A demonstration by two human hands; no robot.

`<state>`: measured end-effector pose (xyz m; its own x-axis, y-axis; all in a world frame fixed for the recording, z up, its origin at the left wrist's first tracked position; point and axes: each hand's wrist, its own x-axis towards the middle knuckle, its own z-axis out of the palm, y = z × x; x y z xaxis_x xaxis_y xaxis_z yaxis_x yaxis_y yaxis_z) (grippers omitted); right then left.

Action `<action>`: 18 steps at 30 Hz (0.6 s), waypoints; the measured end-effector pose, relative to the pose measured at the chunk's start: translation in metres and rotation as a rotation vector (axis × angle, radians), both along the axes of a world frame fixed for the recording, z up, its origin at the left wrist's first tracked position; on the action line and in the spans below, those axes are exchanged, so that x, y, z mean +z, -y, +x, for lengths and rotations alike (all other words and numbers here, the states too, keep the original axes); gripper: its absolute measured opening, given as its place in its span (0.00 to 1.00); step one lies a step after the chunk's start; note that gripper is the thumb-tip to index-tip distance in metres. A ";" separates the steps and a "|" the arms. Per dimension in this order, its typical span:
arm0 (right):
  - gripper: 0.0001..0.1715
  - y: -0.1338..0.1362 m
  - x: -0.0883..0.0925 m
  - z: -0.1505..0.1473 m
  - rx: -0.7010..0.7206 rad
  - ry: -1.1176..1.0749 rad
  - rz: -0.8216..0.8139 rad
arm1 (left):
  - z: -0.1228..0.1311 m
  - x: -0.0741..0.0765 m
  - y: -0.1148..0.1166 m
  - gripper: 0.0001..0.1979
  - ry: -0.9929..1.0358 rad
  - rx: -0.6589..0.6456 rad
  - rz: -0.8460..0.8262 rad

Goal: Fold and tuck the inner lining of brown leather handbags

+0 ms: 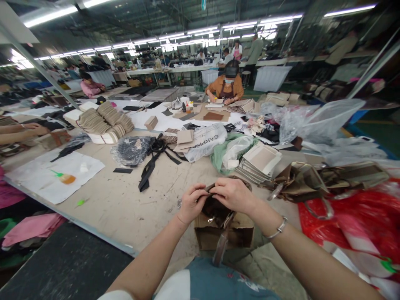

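Head view: at far left, a co-worker's hand (36,129) reaches in; nearby, a white sheet (37,175) carries a green-tipped bottle (67,178) of amber liquid, lying on its side. Next, stacked beige pieces (108,118), then black strips (150,164), loose on the desk (125,208). Left hand (193,203): fingers pinched on the rim of a brown bag (218,208), at its left part. Bag is directly before the wearer, above a cardboard box (225,238); whether it rests on it is partly hidden. Long axis appears to run left-right across the body; mouth upward, tilted toward the wearer. Appearance: dark brown, curved rim, shadowed inside, small shiny metal clasp (211,219); a strap (228,218) hangs toward the wearer, clear wrapping below. Right hand (233,193): fingers grip the same rim, close beside the left. Farther right: stacked flat panels (261,160), further brown bags (300,179), red plastic (368,208).
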<state>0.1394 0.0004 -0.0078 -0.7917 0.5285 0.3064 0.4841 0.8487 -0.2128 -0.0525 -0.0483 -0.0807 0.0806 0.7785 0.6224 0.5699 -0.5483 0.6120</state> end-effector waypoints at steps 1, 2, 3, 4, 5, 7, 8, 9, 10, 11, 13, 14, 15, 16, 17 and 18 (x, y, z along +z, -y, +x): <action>0.10 0.000 -0.001 0.000 0.000 0.002 -0.001 | 0.000 0.000 0.000 0.06 0.003 -0.003 -0.001; 0.10 0.000 -0.001 0.000 -0.001 0.001 -0.003 | 0.000 0.000 0.001 0.06 0.007 -0.006 0.000; 0.10 -0.001 -0.002 -0.001 0.000 -0.001 -0.005 | 0.000 0.001 0.001 0.06 0.009 -0.007 0.000; 0.10 -0.001 -0.003 -0.001 0.000 -0.002 -0.006 | 0.000 0.001 0.001 0.06 0.010 -0.007 -0.002; 0.10 -0.001 -0.003 -0.001 0.000 0.000 -0.005 | 0.000 0.002 0.001 0.06 0.009 -0.006 -0.006; 0.10 -0.001 -0.004 0.000 -0.003 0.007 0.000 | 0.001 0.003 0.002 0.06 0.009 0.001 -0.014; 0.10 -0.001 -0.004 0.000 -0.006 0.014 0.003 | 0.001 0.004 0.002 0.06 0.009 0.002 -0.018; 0.11 -0.001 -0.003 0.000 -0.009 0.021 0.005 | 0.001 0.004 0.002 0.06 0.010 0.002 -0.020; 0.11 0.000 -0.003 0.000 -0.013 0.027 0.007 | 0.001 0.004 0.002 0.06 0.013 0.001 -0.022; 0.11 0.000 -0.003 0.000 -0.015 0.033 0.008 | 0.001 0.004 0.002 0.06 0.016 -0.001 -0.025; 0.11 0.000 -0.002 0.000 -0.021 0.046 0.007 | 0.001 0.004 0.002 0.05 0.028 -0.007 -0.034; 0.12 0.000 -0.001 -0.001 -0.024 0.053 0.007 | 0.001 0.004 0.001 0.05 0.036 -0.010 -0.040; 0.12 0.000 -0.001 -0.001 -0.029 0.060 0.007 | 0.000 0.004 0.001 0.05 0.047 -0.017 -0.048; 0.12 0.000 0.000 -0.001 -0.037 0.066 0.007 | 0.000 0.004 0.001 0.05 0.061 -0.026 -0.060; 0.13 0.000 0.000 -0.002 -0.046 0.070 0.008 | 0.000 0.003 0.000 0.05 0.076 -0.036 -0.081; 0.13 0.000 0.000 -0.002 -0.055 0.074 0.008 | -0.001 0.003 0.000 0.04 0.094 -0.038 -0.111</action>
